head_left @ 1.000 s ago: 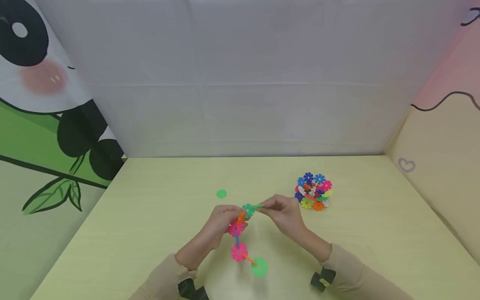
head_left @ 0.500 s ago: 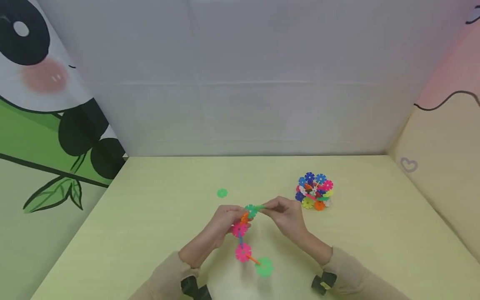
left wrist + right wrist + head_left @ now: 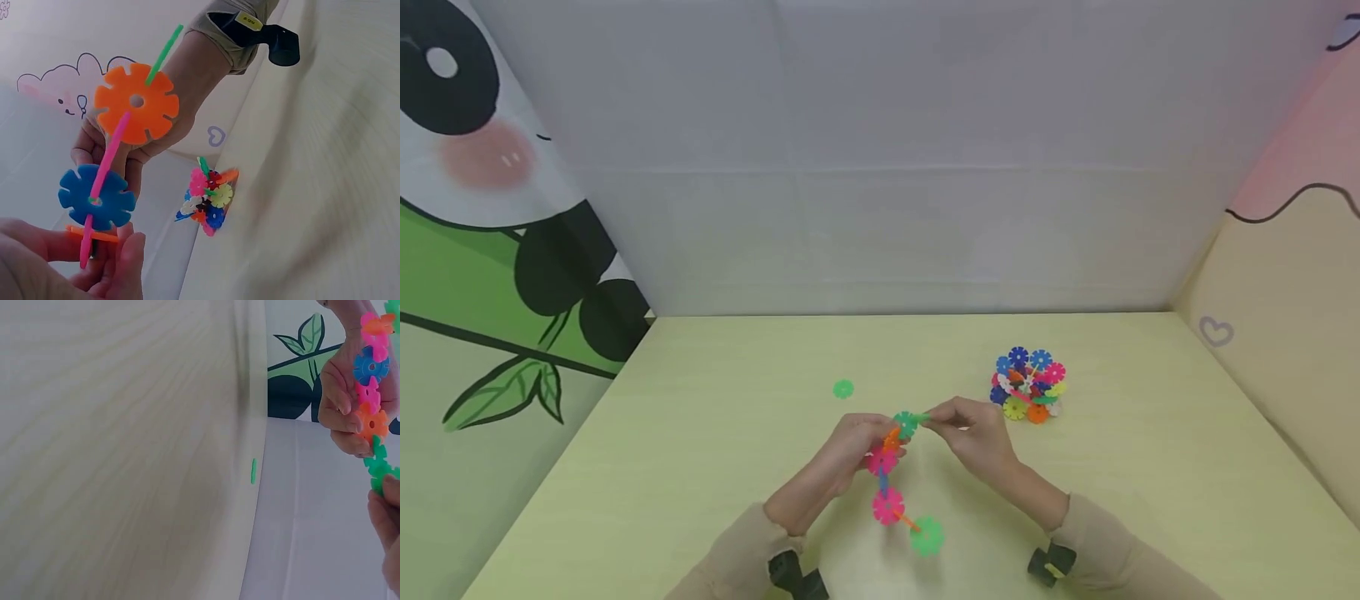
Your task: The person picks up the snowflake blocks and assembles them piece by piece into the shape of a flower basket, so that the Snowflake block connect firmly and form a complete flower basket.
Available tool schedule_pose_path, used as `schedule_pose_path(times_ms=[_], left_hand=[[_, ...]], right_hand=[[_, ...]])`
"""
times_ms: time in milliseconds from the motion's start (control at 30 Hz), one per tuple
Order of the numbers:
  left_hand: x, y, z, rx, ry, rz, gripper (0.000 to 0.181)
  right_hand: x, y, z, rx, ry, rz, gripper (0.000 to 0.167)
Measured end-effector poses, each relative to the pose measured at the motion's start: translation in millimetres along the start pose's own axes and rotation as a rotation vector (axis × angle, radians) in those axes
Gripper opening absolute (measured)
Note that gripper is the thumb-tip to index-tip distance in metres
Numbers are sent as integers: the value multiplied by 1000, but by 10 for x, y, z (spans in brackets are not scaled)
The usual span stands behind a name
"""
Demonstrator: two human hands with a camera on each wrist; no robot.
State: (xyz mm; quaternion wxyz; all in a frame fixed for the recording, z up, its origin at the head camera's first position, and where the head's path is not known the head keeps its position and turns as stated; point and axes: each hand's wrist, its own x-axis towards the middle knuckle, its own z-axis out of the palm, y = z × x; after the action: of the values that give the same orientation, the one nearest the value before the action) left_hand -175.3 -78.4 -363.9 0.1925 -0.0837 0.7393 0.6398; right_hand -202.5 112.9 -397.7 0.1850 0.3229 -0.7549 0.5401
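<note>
My left hand (image 3: 853, 450) pinches an orange snowflake disc (image 3: 891, 439), part of a chain of notched plastic snowflake discs. Below it hang a pink disc (image 3: 882, 460), a blue one seen edge-on (image 3: 883, 482), another pink disc (image 3: 888, 507) and a light green disc (image 3: 927, 537) at the low end. Above the left fingers sits a teal-green disc (image 3: 905, 425). Thumb and fingertips of my right hand (image 3: 973, 433) pinch a green disc (image 3: 922, 417) that meets the teal one. In the right wrist view, the right fingers partly cover that green disc (image 3: 377, 482).
A single green disc (image 3: 843, 389) lies flat on the pale table (image 3: 722, 375) beyond the left hand. To the right stands a pile of many-coloured discs (image 3: 1028, 385). A pale back wall (image 3: 880, 233) and painted side panels border the table.
Both hands and the chain have shifted slightly to the right. The grips look the same, and the loose green disc and the pile stay in place.
</note>
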Motion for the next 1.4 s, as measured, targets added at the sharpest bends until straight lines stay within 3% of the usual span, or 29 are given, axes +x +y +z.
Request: schedule_pose_path(times_ms=[233,400,733,967,1233,1400], left_hand=[[2,17,-60,0,-55,41,32],[-36,66,-73,-11,-44,59,31],[-89,119,-49,-26,-18,96,28],[-98,131,-62,3,-25,122,30],[-91,109,-62,30,-22,128,30],[-107,101,-58,49,-13,142,30]], right_hand=[[93,-131,-91,73,-38,192,10],[113,-173,-139,97,-28,240,10],[87,-164,-149,61,-56,187,10],[69,-123,-133,11,-71,61,11],[76,-111,-104,-9,-83,-14,17],[47,-87,-65,-26,-39,-118,17]])
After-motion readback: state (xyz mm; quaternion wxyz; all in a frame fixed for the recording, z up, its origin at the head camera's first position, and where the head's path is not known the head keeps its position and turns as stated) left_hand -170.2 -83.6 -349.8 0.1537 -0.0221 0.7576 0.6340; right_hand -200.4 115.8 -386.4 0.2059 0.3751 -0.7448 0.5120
